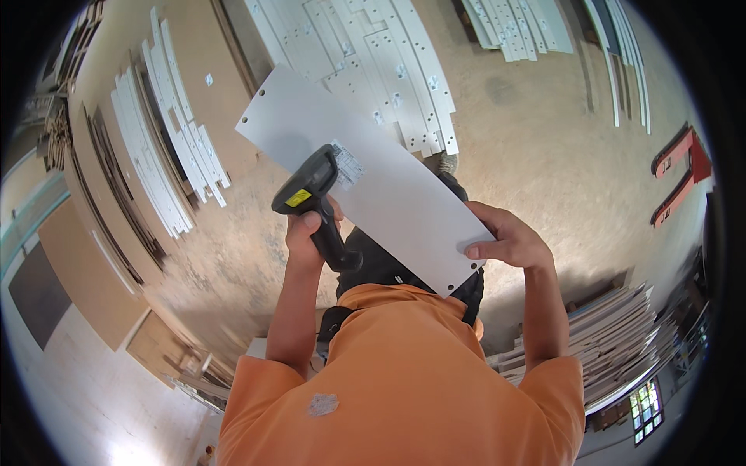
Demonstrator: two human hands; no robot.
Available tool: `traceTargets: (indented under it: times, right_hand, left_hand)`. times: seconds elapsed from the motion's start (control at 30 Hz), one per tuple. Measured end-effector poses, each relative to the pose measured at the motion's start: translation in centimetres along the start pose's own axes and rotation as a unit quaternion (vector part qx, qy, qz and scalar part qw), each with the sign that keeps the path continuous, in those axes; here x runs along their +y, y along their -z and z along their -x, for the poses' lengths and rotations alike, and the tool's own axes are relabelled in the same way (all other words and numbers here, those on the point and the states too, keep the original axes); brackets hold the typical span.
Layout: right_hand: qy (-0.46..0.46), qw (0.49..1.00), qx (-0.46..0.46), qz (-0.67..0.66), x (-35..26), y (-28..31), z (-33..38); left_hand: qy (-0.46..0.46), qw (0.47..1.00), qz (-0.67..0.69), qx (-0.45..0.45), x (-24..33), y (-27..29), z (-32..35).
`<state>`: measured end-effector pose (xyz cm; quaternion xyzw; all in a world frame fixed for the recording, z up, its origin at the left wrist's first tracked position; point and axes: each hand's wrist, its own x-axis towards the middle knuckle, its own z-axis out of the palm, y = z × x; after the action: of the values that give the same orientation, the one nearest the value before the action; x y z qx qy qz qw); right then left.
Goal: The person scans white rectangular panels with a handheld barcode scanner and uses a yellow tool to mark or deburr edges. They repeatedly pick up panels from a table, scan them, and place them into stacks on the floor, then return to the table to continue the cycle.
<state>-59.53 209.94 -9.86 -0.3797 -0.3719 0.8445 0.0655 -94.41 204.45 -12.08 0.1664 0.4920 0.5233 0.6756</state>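
Observation:
A black handheld barcode scanner [303,185] with a yellow label is gripped by its handle in my left hand [308,233]. Its head is over a printed paper label [347,165] stuck on a long white panel [388,198]. The panel lies slantwise before my body, with small dark holes near both short ends. Its near right end is pinched in my right hand [509,239], thumb on top and fingers behind the edge. Whether the scanner touches the panel I cannot tell.
Stacks of white drilled panels [365,62] lie ahead on the floor, with more strips [183,116] to the left. Another pile [517,27] lies far right. A red pallet jack's forks [676,171] stand at the right. Stacked boards [614,342] are behind my right arm.

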Motion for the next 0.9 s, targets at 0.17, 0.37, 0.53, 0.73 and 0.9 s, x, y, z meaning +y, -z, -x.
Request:
traceTargets:
  times: [0.17,0.37,0.53,0.73,0.9]
  right_hand:
    - [0.028,0.998,0.047,-0.020,-1.5,5.3,4.2]
    - [0.073,0.988,0.126,-0.048,-0.8,19.1,6.1]
    - [0.023,0.963,0.198,-0.183,1.1,37.7,5.0]
    - [0.048,0.904,0.408,-0.118,6.0,63.0,3.3]
    - [0.101,0.876,0.470,-0.036,8.0,82.0,-0.7]
  left_hand:
    - [-0.001,0.999,0.005,-0.032,0.9,-6.2,-4.7]
    - [0.007,0.981,-0.187,0.044,-4.3,-19.3,-13.4]
    - [0.156,0.963,-0.210,0.060,-13.0,-31.8,-20.1]
    - [0.297,0.930,-0.217,0.023,-20.9,-43.2,-24.1]
    - [0.360,0.892,-0.254,0.105,-23.9,-44.9,-25.9]
